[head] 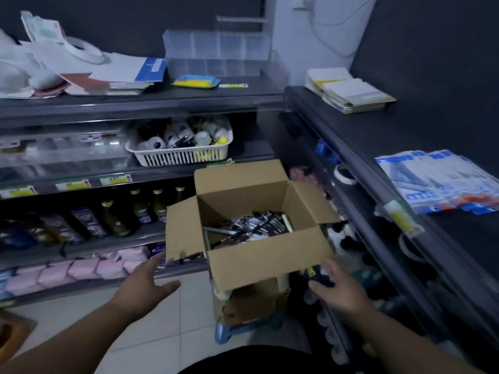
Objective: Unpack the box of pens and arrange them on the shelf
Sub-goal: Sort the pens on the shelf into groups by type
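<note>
Our left hand [145,288], fingers spread and empty, beside the open box [270,256] of pens [252,228], right hand [339,288] seemingly touching its corner, grip we cannot tell

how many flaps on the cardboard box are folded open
4: the back flap stands up toward the shelves, the left flap and right flap spread sideways, and the front flap folds toward the person. None seems hidden.

Dim, bluish indoor light, soft throughout (edges bowed by the wide lens), with deep shadow under the shelves [135,103].
</note>
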The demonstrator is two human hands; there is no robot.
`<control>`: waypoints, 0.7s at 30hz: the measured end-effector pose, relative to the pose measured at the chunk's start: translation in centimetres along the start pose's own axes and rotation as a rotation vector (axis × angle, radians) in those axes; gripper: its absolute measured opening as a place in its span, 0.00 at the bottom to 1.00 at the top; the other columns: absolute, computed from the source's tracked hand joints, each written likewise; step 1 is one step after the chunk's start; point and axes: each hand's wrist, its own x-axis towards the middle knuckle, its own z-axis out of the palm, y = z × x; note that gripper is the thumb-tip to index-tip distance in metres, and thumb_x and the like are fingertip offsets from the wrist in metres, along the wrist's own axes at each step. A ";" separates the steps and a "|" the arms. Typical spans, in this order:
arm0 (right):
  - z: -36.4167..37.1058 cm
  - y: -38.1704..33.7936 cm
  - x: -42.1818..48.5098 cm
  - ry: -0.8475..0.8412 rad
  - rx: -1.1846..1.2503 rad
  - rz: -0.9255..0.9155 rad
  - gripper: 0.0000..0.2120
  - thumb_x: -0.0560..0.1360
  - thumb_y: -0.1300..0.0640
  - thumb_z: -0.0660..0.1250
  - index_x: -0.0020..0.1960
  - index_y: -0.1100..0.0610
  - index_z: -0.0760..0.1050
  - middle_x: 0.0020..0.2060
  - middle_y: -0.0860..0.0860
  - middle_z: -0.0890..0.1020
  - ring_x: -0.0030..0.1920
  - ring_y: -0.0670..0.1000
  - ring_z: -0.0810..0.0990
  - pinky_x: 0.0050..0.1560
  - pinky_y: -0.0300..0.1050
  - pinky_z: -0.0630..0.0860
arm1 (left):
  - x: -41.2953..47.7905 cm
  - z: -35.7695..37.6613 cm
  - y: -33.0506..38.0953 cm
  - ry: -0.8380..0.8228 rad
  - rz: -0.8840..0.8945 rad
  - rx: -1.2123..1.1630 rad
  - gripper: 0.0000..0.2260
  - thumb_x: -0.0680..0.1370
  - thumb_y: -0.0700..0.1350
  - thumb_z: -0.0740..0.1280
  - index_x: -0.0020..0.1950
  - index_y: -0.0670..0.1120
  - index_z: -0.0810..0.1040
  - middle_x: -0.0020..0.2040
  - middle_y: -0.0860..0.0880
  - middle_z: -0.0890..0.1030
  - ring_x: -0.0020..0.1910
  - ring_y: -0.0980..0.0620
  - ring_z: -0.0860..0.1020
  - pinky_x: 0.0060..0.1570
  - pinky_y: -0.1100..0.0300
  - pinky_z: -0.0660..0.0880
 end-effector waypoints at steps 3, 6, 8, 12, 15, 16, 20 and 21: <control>1.2 -2.7 3.8 0.037 -0.033 -0.014 0.31 0.73 0.51 0.71 0.72 0.51 0.64 0.68 0.52 0.71 0.64 0.51 0.72 0.59 0.42 0.69 | 4.6 -1.4 -0.6 -0.031 0.017 -0.010 0.35 0.70 0.54 0.74 0.74 0.52 0.64 0.69 0.49 0.73 0.63 0.48 0.73 0.60 0.56 0.70; 1.8 -5.0 7.2 0.073 -0.060 0.002 0.31 0.72 0.50 0.72 0.72 0.52 0.66 0.66 0.52 0.73 0.65 0.52 0.72 0.61 0.44 0.69 | 8.2 -2.3 -0.8 -0.064 0.028 -0.030 0.32 0.69 0.53 0.75 0.71 0.53 0.68 0.64 0.51 0.77 0.59 0.50 0.75 0.53 0.59 0.71; 2.0 -6.2 9.1 0.071 -0.094 -0.006 0.29 0.72 0.51 0.72 0.70 0.51 0.67 0.64 0.52 0.75 0.64 0.53 0.74 0.62 0.48 0.71 | 9.9 -2.5 -0.9 -0.086 0.000 -0.028 0.32 0.70 0.51 0.74 0.72 0.53 0.67 0.65 0.50 0.76 0.60 0.50 0.74 0.54 0.59 0.70; 2.2 -7.9 12.4 0.093 -0.142 -0.089 0.26 0.70 0.56 0.74 0.67 0.52 0.72 0.57 0.51 0.81 0.58 0.53 0.79 0.55 0.43 0.72 | 12.4 -1.8 0.2 -0.088 -0.020 -0.011 0.34 0.71 0.50 0.74 0.74 0.50 0.64 0.69 0.46 0.72 0.64 0.49 0.73 0.60 0.58 0.70; 2.2 -8.5 15.1 0.006 -0.191 -0.135 0.29 0.72 0.52 0.73 0.70 0.51 0.68 0.62 0.51 0.78 0.61 0.53 0.77 0.57 0.43 0.72 | 13.8 -1.0 2.1 -0.060 -0.004 -0.027 0.34 0.72 0.51 0.73 0.75 0.50 0.63 0.70 0.46 0.71 0.66 0.48 0.72 0.61 0.60 0.68; 2.3 -8.5 16.3 -0.026 -0.188 -0.136 0.30 0.72 0.52 0.72 0.71 0.51 0.67 0.63 0.52 0.77 0.62 0.53 0.76 0.58 0.43 0.71 | 14.2 -0.6 2.7 -0.050 0.000 -0.018 0.34 0.72 0.52 0.73 0.75 0.50 0.62 0.70 0.46 0.71 0.66 0.48 0.72 0.61 0.60 0.68; 2.5 -8.2 20.6 -0.149 -0.211 -0.139 0.31 0.72 0.53 0.72 0.73 0.52 0.65 0.65 0.54 0.75 0.64 0.53 0.75 0.57 0.39 0.68 | 15.3 1.0 5.4 -0.006 -0.014 -0.011 0.33 0.73 0.52 0.71 0.75 0.52 0.61 0.70 0.47 0.70 0.66 0.50 0.71 0.59 0.62 0.66; 2.6 -8.1 21.5 -0.176 -0.229 -0.145 0.31 0.72 0.53 0.72 0.73 0.52 0.65 0.65 0.54 0.76 0.63 0.53 0.75 0.57 0.39 0.67 | 15.6 1.4 6.1 0.019 -0.003 -0.002 0.33 0.73 0.52 0.71 0.75 0.52 0.61 0.70 0.48 0.70 0.67 0.50 0.70 0.61 0.62 0.66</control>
